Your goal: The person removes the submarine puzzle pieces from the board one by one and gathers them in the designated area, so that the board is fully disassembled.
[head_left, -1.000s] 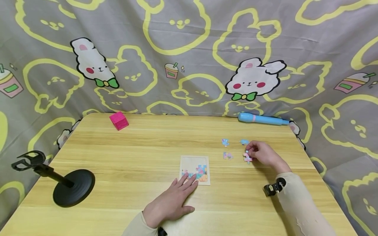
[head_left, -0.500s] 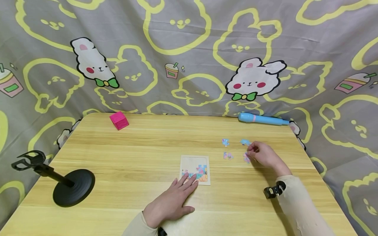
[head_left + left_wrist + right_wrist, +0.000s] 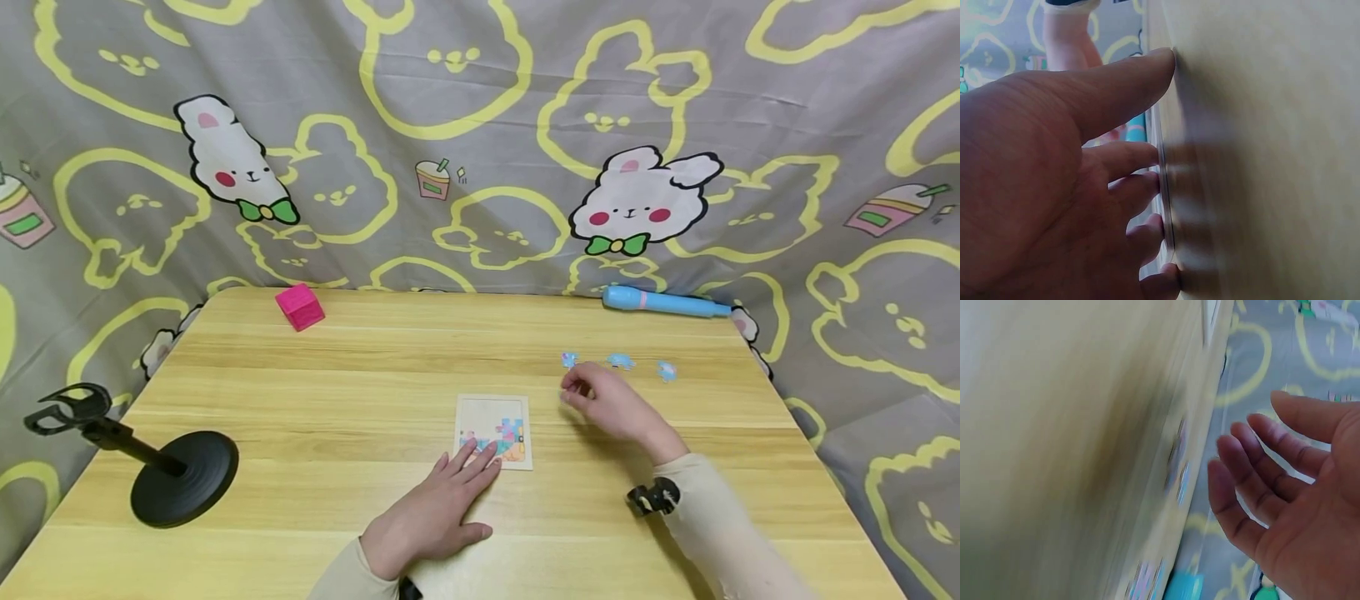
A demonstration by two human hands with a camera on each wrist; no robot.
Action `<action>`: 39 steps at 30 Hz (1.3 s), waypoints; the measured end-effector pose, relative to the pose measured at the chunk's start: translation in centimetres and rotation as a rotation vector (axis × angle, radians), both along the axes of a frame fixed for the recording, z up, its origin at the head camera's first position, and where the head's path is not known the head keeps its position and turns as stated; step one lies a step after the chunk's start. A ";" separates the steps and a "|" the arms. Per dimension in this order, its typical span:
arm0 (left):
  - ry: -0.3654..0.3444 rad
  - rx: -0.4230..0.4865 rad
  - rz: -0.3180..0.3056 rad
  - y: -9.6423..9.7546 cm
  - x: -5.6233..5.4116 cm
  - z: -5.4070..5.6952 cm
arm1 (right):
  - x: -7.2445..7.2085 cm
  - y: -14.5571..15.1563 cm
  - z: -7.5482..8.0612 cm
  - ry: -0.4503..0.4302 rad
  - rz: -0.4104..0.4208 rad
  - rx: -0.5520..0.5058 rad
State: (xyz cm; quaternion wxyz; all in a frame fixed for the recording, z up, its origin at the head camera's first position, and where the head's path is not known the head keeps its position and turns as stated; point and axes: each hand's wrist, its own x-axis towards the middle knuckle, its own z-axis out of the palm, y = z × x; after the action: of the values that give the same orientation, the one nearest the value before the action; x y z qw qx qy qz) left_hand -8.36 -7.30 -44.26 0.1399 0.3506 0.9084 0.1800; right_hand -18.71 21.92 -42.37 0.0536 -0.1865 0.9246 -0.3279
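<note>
My left hand point(image 3: 435, 512) lies flat with straight fingers over the lower part of a small jigsaw tray point(image 3: 528, 433). Joined pieces point(image 3: 513, 430) fill its bottom and right side; some are hidden under the fingers. In the left wrist view, the fingertips touch the tray's edge point(image 3: 1168, 231). My right hand point(image 3: 615, 404) hovers right of the tray, and the right wrist view shows its fingers loosely bent with nothing between them. Beyond it lie three loose puzzle pieces: a blue-pink one point(image 3: 570, 360), a blue one point(image 3: 620, 361) and another bluish one point(image 3: 667, 371). The hand hides the table beneath it.
A black stand point(image 3: 183, 475) with a round base is on the left. A pink cube point(image 3: 300, 307) sits at the back left, and a blue tube-shaped object point(image 3: 667, 302) lies along the back right edge. Behind the table hangs a patterned curtain point(image 3: 495, 108).
My right hand has moved left, away from a pink puzzle piece it was at. It now covers where two pieces lay, and a bluish piece at the right has come into view. The left hand stays put.
</note>
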 end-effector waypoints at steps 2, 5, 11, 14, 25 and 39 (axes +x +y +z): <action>0.000 0.000 0.000 0.0 0.0 0.0 | 0.2 -1.2 0.0 -0.017 0.051 0.006; -0.009 0.003 0.000 0.0 0.0 0.1 | 0.4 -2.5 -0.1 -0.028 0.120 0.020; -0.009 0.008 -0.007 0.1 -0.2 0.2 | 0.7 -4.6 -0.2 -0.026 0.197 0.047; -0.008 0.008 -0.009 0.1 -0.3 0.3 | 0.9 -5.5 -0.4 -0.022 0.228 0.100; -0.018 0.011 0.000 0.0 -0.2 0.3 | 1.0 -7.4 -1.1 0.028 0.287 0.183; -0.013 -0.011 -0.001 0.0 -0.1 0.3 | 1.0 -7.7 -1.2 0.020 0.247 0.169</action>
State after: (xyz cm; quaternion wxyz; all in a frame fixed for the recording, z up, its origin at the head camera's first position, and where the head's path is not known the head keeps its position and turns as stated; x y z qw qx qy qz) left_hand -8.46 -7.31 -43.93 0.1477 0.3491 0.9082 0.1772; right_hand -17.72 14.22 -43.58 0.0999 -0.2968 0.9194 -0.2381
